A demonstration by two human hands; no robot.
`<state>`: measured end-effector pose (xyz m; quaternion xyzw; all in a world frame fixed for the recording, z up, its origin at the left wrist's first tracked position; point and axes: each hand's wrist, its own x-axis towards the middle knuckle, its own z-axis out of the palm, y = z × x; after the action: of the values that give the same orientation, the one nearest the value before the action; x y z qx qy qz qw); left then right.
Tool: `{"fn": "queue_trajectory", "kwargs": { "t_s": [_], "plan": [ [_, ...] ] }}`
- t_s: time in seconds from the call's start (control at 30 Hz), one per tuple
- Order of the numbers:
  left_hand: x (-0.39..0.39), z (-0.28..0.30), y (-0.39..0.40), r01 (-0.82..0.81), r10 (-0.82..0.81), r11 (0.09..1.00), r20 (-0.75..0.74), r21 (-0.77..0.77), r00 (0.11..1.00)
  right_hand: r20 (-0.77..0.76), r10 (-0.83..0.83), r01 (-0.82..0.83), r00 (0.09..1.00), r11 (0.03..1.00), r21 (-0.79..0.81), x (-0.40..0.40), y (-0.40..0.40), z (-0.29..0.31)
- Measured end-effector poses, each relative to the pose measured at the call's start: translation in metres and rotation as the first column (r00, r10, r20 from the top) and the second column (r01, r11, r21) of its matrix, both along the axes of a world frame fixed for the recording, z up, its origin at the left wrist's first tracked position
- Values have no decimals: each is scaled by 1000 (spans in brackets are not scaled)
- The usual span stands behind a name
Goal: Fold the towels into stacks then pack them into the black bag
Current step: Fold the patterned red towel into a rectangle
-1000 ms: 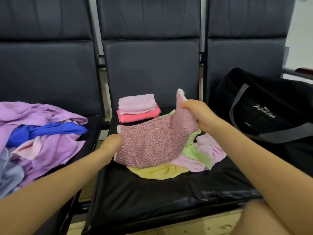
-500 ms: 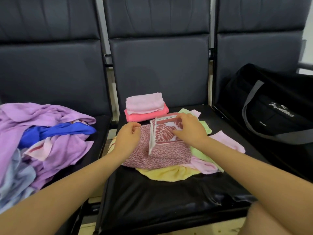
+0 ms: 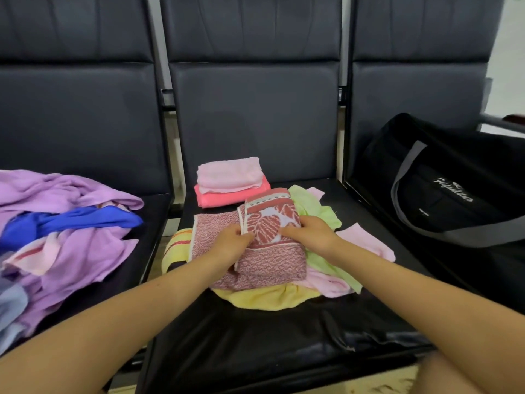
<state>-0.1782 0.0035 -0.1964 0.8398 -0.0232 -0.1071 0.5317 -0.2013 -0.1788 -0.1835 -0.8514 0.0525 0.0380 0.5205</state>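
A red patterned towel (image 3: 270, 251) lies partly folded on the middle seat, on top of loose yellow, green and pink towels (image 3: 321, 211). My left hand (image 3: 231, 243) grips the left edge of the folded-over flap, fingers curled at it. Resting flat on top of that flap is my right hand (image 3: 309, 233), its fingers pointing left. Behind them, a folded light pink towel sits on a folded coral one as a small stack (image 3: 230, 182). The black bag (image 3: 443, 194) with grey straps stands on the right seat.
A heap of unfolded purple, blue and pale towels (image 3: 62, 226) covers the left seat. The black seats (image 3: 255, 342) form one row with tall backrests behind. Bare seat cushion shows in front of the towels.
The towel, held up spread between both hands a second ago, now lies on the seat folded over. My right hand brought the flap across and now lies on it; my left hand moved to the fold's edge.
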Motion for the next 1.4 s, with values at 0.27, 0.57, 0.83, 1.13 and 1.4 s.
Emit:
{"fn": "queue_trajectory", "kwargs": {
  "t_s": [0.27,0.57,0.83,1.13,1.4],
  "plan": [
    [-1,18,13,-193,204,903,-12,-385,979,127,-98,61,987,963,262,1,29,33],
    [-3,16,30,-285,-24,675,-406,-681,913,96,176,-193,980,957,217,-3,65,25],
    [20,3,64,-267,257,936,-75,-230,964,11,94,-95,995,992,83,8,69,-1],
    [26,-20,88,-213,35,862,365,459,930,-300,205,-124,932,955,269,7,95,-20],
    [13,-1,83,-178,180,984,124,-27,976,-240,306,-52,921,709,704,5,91,3]
  ]
}}
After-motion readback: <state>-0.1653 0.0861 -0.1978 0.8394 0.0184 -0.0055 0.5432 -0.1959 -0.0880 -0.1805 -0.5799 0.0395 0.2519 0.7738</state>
